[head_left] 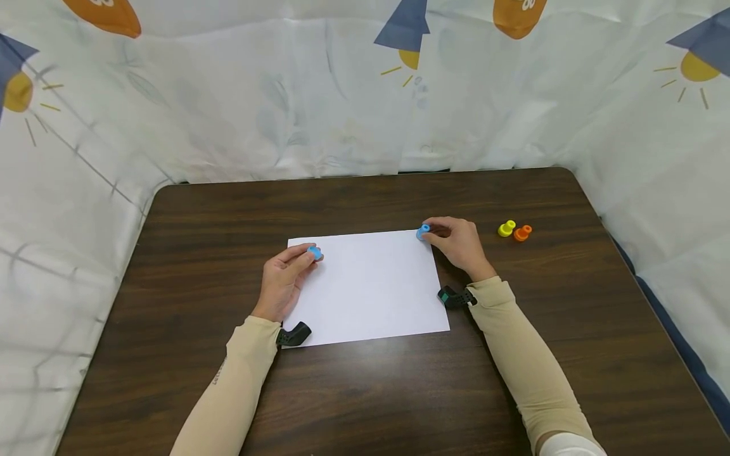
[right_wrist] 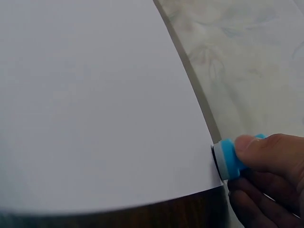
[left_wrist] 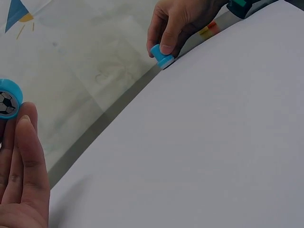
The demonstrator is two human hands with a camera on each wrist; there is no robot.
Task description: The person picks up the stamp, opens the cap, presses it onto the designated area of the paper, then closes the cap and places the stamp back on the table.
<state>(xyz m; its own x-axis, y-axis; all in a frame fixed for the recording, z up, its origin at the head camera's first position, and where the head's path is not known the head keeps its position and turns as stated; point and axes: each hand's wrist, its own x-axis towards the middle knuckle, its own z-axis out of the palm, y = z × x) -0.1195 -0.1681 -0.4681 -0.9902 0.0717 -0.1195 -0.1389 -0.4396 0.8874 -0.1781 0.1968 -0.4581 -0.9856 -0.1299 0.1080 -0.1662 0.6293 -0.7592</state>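
A white sheet of paper [head_left: 371,285] lies on the dark wooden table. At its far right corner my right hand [head_left: 461,246] pinches a small blue toy stamp [head_left: 422,232] between thumb and fingers. The right wrist view shows the stamp's pale base [right_wrist: 219,160] tilted at the paper's corner; whether it touches cannot be told. Above the sheet's far left corner, my left hand [head_left: 284,282] holds a round blue cap [head_left: 315,253]. A soccer ball picture [left_wrist: 7,103] faces out from that cap in the left wrist view.
A yellow stamp [head_left: 506,228] and an orange stamp [head_left: 522,233] stand close together on the table [head_left: 388,392], right of my right hand. A white printed curtain [head_left: 256,114] hangs behind the table and along both sides.
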